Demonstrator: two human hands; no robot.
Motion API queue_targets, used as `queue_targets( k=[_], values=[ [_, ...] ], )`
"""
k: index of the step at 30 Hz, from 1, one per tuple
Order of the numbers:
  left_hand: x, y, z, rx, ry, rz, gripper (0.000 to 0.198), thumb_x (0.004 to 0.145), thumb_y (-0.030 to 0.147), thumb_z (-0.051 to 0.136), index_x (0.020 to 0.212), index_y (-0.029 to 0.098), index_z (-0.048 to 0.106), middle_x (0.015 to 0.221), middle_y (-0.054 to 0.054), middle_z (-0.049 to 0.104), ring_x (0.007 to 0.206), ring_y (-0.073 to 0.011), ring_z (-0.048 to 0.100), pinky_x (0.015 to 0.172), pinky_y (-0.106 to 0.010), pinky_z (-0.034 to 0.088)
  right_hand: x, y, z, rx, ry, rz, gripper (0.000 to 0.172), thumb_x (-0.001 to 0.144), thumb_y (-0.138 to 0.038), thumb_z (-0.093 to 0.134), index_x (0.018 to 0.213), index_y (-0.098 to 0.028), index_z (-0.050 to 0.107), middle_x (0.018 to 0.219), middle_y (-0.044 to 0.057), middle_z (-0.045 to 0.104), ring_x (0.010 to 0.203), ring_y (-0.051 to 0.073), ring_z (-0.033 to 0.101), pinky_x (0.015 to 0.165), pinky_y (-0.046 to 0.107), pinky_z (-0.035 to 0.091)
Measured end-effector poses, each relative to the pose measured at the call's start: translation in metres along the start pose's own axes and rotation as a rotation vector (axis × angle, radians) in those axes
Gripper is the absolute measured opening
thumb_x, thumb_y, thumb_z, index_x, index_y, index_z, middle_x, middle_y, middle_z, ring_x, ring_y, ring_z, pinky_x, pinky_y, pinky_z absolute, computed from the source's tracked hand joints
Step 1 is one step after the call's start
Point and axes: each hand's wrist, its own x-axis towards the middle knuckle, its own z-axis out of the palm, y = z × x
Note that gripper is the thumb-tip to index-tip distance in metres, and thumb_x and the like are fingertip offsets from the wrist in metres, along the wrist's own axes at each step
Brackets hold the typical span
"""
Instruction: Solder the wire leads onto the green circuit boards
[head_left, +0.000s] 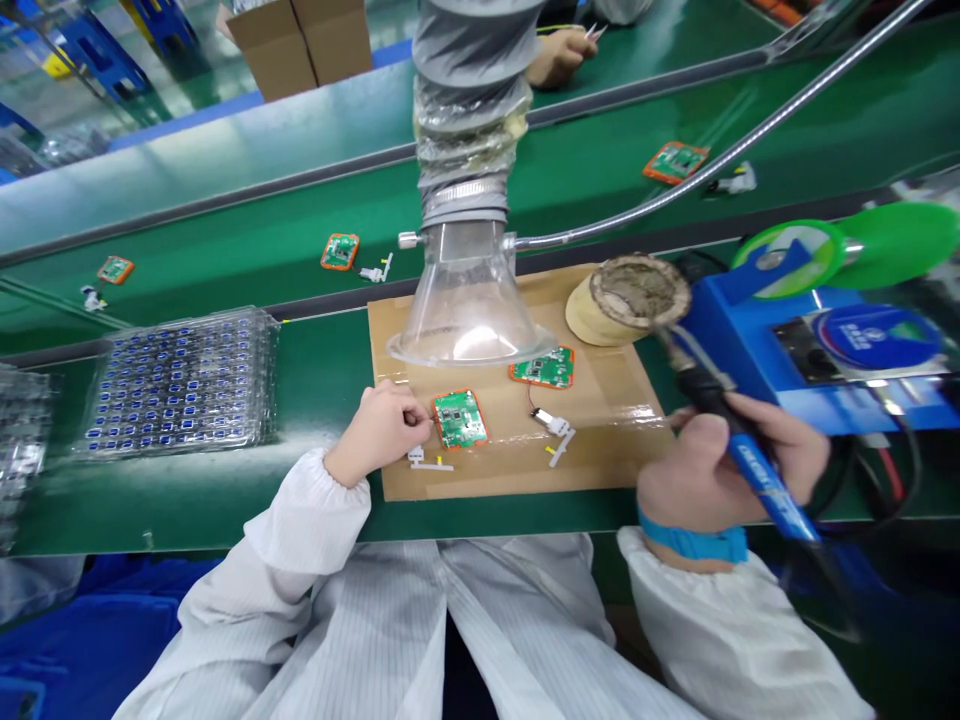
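My left hand (386, 425) is closed at the left edge of a green circuit board with an orange rim (460, 419); what its fingertips pinch is too small to name. A white connector piece (431, 460) lies just below. My right hand (731, 460) is wrapped round a blue soldering iron (769, 485), whose front end reaches the rim of a round cream pot (613, 315). A second circuit board (551, 368) lies on the cardboard sheet (517, 475), partly behind the clear funnel, with a wire running to a white connector (553, 424).
A clear fume funnel (472, 300) hangs over the cardboard. Stacked trays of blue parts (180, 385) stand left. At the right is a blue solder station (720, 320) with a green reel (795, 255). More boards (340, 252) lie beyond; another person's hand (559, 57) is across.
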Motion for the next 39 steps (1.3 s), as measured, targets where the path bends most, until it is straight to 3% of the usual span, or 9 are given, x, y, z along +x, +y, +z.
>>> queue_targets(
  k=[2,6,11,12,13,16,19,27,39],
  values=[
    [0.000,0.000,-0.001,0.003,-0.007,0.012,0.018,0.078,0.013,0.065,0.061,0.019,0.064,0.072,0.001,0.067,0.085,-0.0185,0.056,0.084,-0.035,0.034,0.015,0.010,0.006,-0.042,0.019,-0.112,0.034,0.092,-0.044,0.065,0.111,-0.016,0.066,0.100,0.011,0.064,0.083,0.025,0.068,0.079,0.047,0.055],
    [-0.001,-0.001,-0.002,-0.006,-0.010,0.030,0.016,0.078,0.014,0.066,0.063,0.020,0.065,0.072,0.001,0.066,0.083,-0.0179,0.055,0.082,-0.034,0.036,0.031,0.020,0.016,-0.132,-0.174,-0.151,0.030,0.092,-0.035,0.067,0.112,-0.012,0.070,0.103,0.014,0.069,0.097,0.028,0.070,0.088,0.045,0.055],
    [-0.001,-0.003,0.000,-0.008,0.006,0.045,0.016,0.079,0.016,0.067,0.064,0.020,0.066,0.073,0.002,0.066,0.084,-0.0182,0.056,0.084,-0.035,0.035,-0.006,-0.008,0.006,0.095,0.004,-0.160,0.027,0.095,-0.036,0.063,0.108,-0.014,0.071,0.094,0.012,0.067,0.076,0.023,0.069,0.068,0.038,0.056],
    [-0.001,-0.003,0.001,-0.007,0.010,0.040,0.017,0.079,0.016,0.067,0.063,0.020,0.066,0.072,0.002,0.066,0.084,-0.0182,0.056,0.084,-0.035,0.034,-0.017,-0.018,0.003,0.155,-0.072,-0.153,0.024,0.095,-0.035,0.062,0.107,-0.015,0.071,0.087,0.010,0.067,0.071,0.021,0.068,0.066,0.037,0.055],
    [-0.001,-0.003,0.001,-0.005,0.011,0.033,0.017,0.080,0.016,0.067,0.063,0.020,0.065,0.072,0.002,0.066,0.084,-0.0181,0.056,0.083,-0.035,0.034,-0.028,-0.028,0.000,0.236,-0.229,-0.138,0.022,0.093,-0.033,0.063,0.106,-0.017,0.071,0.081,0.007,0.067,0.068,0.021,0.068,0.065,0.037,0.055],
    [0.000,-0.002,0.001,0.004,0.003,0.013,0.017,0.079,0.016,0.067,0.063,0.020,0.066,0.072,0.002,0.066,0.084,-0.0179,0.055,0.083,-0.035,0.033,-0.053,-0.054,-0.002,0.337,-0.533,-0.136,0.017,0.087,-0.023,0.065,0.103,-0.020,0.070,0.079,0.005,0.069,0.069,0.021,0.069,0.063,0.035,0.056],
    [0.000,-0.001,0.000,0.002,-0.002,0.005,0.016,0.079,0.016,0.068,0.063,0.020,0.067,0.072,0.002,0.066,0.085,-0.0180,0.056,0.083,-0.036,0.032,-0.061,-0.066,0.002,0.332,-0.638,-0.172,0.018,0.084,-0.018,0.066,0.101,-0.022,0.068,0.078,0.003,0.070,0.069,0.020,0.069,0.063,0.034,0.057],
    [-0.001,-0.002,0.002,0.000,0.009,0.002,0.017,0.079,0.016,0.067,0.063,0.020,0.066,0.072,0.002,0.066,0.085,-0.0177,0.055,0.082,-0.036,0.031,-0.064,-0.066,0.007,0.329,-0.710,-0.142,0.022,0.085,-0.016,0.066,0.106,-0.023,0.066,0.082,0.002,0.069,0.072,0.018,0.067,0.067,0.032,0.056],
    [-0.001,0.001,0.001,-0.008,-0.003,-0.012,0.017,0.079,0.015,0.067,0.062,0.020,0.066,0.072,0.002,0.066,0.085,-0.0178,0.055,0.084,-0.037,0.032,-0.065,-0.062,0.003,0.339,-0.624,-0.098,0.020,0.085,-0.018,0.066,0.104,-0.023,0.068,0.084,0.003,0.071,0.076,0.020,0.070,0.070,0.034,0.058]
  ],
)
